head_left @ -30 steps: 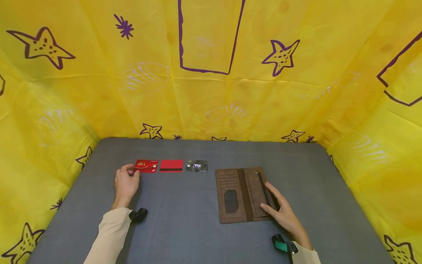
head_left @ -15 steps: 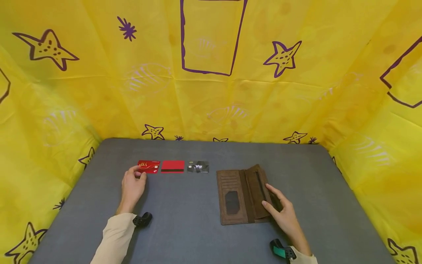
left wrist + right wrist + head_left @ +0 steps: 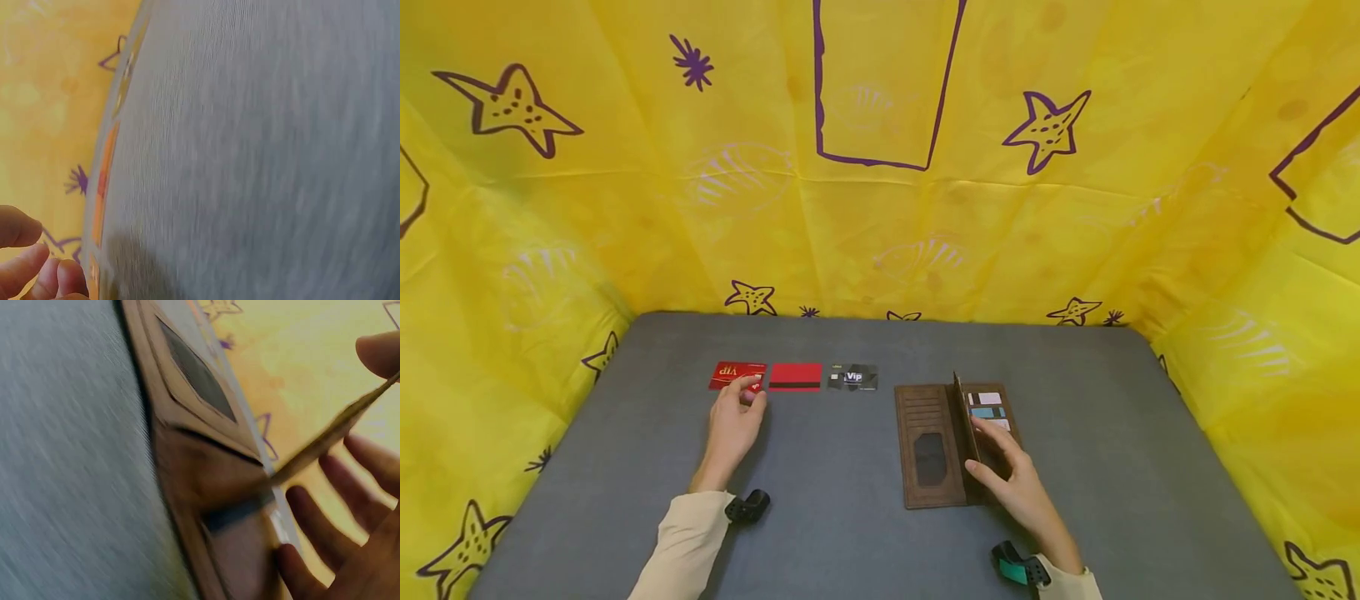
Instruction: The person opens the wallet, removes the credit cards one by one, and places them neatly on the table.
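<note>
A brown bifold wallet [image 3: 917, 496] lies spread on the table. My right hand [image 3: 1021, 492] pinches its inner flap [image 3: 325, 437], thumb on one side and fingers on the other. The flap stands nearly upright, and several cards [image 3: 985, 399] show in the slots behind it. My left hand [image 3: 735, 425], loosely bent and holding nothing, is over the front edge of a red VIP card [image 3: 727, 372]; whether it touches the card I cannot tell. Right of that card lie a plain red card [image 3: 795, 374] with a dark stripe and a dark grey Vip card [image 3: 853, 377].
The grey table [image 3: 820, 517] is enclosed by a yellow cloth [image 3: 880, 233] printed with starfish and fish. Each wrist wears a black camera mount, the left mount [image 3: 748, 507] and the right mount [image 3: 1018, 565].
My right hand has swung the wallet's flap up and leftward, uncovering the cards behind it. My left hand has moved right, from the red VIP card's left end to its right end.
</note>
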Action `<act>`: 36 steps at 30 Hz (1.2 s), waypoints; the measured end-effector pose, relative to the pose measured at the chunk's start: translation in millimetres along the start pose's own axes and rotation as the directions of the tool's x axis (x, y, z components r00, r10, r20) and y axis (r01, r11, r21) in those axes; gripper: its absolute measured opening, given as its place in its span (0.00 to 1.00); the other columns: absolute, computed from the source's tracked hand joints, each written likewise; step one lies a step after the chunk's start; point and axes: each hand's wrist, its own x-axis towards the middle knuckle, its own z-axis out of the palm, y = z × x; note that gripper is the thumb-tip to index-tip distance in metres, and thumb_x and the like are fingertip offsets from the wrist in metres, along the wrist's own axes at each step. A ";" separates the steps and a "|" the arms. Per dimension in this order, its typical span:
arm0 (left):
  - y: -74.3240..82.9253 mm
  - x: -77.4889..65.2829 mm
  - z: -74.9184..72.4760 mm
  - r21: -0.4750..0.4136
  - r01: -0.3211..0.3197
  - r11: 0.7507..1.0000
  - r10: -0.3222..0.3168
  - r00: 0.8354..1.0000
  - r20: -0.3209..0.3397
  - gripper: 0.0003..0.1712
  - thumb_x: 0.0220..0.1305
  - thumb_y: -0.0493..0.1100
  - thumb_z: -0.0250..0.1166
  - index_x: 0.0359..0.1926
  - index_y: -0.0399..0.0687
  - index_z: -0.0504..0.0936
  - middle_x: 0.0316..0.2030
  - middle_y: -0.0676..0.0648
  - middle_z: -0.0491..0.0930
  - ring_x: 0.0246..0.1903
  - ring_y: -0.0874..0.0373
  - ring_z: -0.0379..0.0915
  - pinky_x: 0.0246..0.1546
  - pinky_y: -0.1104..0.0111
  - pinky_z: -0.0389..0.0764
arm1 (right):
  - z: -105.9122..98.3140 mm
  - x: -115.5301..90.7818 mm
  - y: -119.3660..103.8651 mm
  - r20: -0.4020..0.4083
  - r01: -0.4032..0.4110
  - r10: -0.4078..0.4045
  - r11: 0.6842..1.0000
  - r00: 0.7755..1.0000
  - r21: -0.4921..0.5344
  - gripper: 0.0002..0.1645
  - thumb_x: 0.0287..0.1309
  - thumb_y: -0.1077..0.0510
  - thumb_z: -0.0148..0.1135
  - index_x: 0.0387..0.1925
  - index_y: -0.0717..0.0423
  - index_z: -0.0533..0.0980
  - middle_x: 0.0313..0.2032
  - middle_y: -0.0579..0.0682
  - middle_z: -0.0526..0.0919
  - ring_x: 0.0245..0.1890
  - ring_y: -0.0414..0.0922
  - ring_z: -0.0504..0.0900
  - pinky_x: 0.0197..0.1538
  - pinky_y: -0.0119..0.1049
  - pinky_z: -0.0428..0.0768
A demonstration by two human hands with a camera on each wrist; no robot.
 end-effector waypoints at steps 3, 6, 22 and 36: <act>6.4 -2.4 5.1 -0.003 -0.023 1.000 0.023 0.999 0.038 0.20 0.66 0.38 0.62 0.57 0.34 0.78 0.38 0.38 0.76 0.30 0.55 0.74 0.33 0.71 0.72 | 7.7 0.5 -1.6 0.020 -0.026 0.027 0.999 0.999 -0.032 0.36 0.60 0.57 0.67 0.69 0.46 0.67 0.68 0.50 0.69 0.68 0.39 0.66 0.66 0.54 0.66; 12.4 -4.4 9.6 -0.005 -0.042 0.999 0.042 0.996 0.081 0.21 0.66 0.38 0.62 0.58 0.34 0.77 0.38 0.38 0.76 0.31 0.54 0.75 0.34 0.69 0.72 | 13.8 0.7 -2.1 0.031 -0.031 0.033 0.997 0.999 -0.065 0.37 0.59 0.54 0.69 0.69 0.47 0.67 0.69 0.52 0.68 0.69 0.53 0.65 0.64 0.65 0.64; 32.2 -17.1 27.7 -0.033 -0.068 0.997 0.073 0.976 0.204 0.19 0.65 0.38 0.63 0.56 0.38 0.78 0.37 0.42 0.75 0.27 0.59 0.71 0.32 0.70 0.71 | 22.7 0.9 12.8 -0.024 0.115 -0.124 0.967 0.992 -0.225 0.37 0.48 0.58 0.77 0.61 0.57 0.75 0.60 0.56 0.78 0.60 0.57 0.75 0.58 0.63 0.68; 47.3 -30.7 57.7 -0.087 -0.148 0.985 0.167 0.937 0.307 0.16 0.64 0.37 0.64 0.52 0.39 0.80 0.32 0.46 0.77 0.24 0.62 0.70 0.30 0.71 0.71 | -3.3 11.3 23.5 0.032 -0.051 0.066 0.934 0.997 -0.353 0.49 0.44 0.44 0.77 0.66 0.55 0.70 0.71 0.63 0.62 0.70 0.69 0.55 0.62 0.74 0.53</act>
